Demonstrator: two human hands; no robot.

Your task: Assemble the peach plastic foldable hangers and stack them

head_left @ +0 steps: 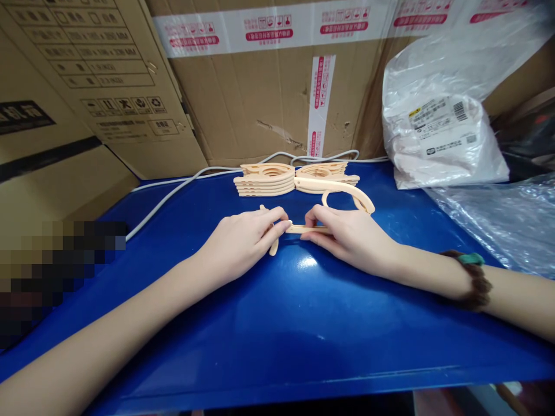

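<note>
Between both hands is a cream plastic folding hanger [299, 229], held low over the blue table. My left hand [245, 240] pinches its left part between thumb and fingers; a short end of it sticks out below the fingers. My right hand [351, 237] grips the straight bar to the right, and the palm hides the rest. Just behind the hands, a stack of similar cream hangers [265, 186] stands in two side-by-side halves. A curved cream arm [342, 186] with a loop reaches from the stack's middle to behind my right hand; I cannot tell whether it touches.
Cardboard boxes [260, 98] wall off the back and left of the blue table [277, 335]. A white cable [167, 186] runs along the back. On the right are a white plastic parcel bag [446, 138] and clear plastic wrap [498, 214].
</note>
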